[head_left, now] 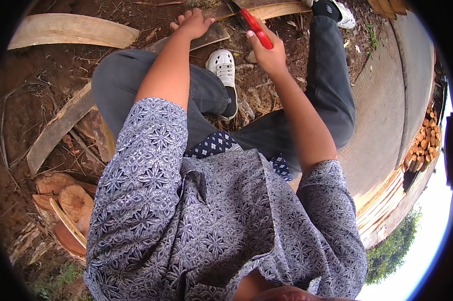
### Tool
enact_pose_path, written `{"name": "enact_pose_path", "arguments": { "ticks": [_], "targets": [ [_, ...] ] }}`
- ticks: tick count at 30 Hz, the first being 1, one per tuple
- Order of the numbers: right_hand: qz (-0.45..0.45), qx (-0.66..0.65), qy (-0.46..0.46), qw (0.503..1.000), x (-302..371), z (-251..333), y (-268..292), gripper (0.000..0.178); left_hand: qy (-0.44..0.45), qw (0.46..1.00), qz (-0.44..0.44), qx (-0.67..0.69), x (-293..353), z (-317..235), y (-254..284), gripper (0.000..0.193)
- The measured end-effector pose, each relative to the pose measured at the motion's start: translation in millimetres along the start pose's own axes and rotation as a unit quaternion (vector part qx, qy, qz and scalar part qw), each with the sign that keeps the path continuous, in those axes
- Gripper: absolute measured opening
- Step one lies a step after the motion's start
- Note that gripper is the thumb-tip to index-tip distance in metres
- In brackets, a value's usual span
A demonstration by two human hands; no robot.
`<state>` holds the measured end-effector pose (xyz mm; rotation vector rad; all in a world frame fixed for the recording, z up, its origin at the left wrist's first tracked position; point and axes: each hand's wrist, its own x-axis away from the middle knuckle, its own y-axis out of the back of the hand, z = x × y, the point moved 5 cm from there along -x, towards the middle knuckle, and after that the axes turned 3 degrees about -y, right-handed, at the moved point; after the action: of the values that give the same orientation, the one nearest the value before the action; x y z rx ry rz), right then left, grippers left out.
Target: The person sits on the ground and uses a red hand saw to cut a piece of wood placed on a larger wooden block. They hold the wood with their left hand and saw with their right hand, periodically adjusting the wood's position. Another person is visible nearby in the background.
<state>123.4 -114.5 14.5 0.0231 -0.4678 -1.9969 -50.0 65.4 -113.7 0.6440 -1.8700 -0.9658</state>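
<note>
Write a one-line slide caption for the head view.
Right hand gripping a red-handled tool, left hand over a board, white shoe nearby.

No legible text, white mark (329,8) on sock (321,10) unreadable

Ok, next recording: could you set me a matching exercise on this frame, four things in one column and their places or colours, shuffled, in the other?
Column 1
1. red-handled cutting tool
2. left clog
3. curved plank
4. stacked wood pieces

Column 2
A. at the picture's upper left, pale in colour
B. piled near the right edge of the view
C. held in the right hand
D. white, with holes in its upper

Right pairs: 1-C, 2-D, 3-A, 4-B
</note>
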Motion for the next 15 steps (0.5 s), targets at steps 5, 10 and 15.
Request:
{"name": "enact_pose_path", "arguments": {
  "ticks": [5, 10, 15],
  "targets": [
    [-0.063, -0.019, -0.038, 0.997, 27, 4, -16, 0.061, 0.002, 0.998, 0.061, -0.020, -10, -2, 18, 0.094],
    [-0.012, -0.028, -0.085, 0.996, 26, -1, -6, 0.058, -0.034, 0.994, 0.075, 0.077, -27, 21, 16, 0.097],
    [-0.011, -0.037, -0.074, 0.996, 28, -23, -1, 0.058, -0.014, 0.999, 0.021, 0.042, -20, -3, 27, 0.088]
  ]
}}
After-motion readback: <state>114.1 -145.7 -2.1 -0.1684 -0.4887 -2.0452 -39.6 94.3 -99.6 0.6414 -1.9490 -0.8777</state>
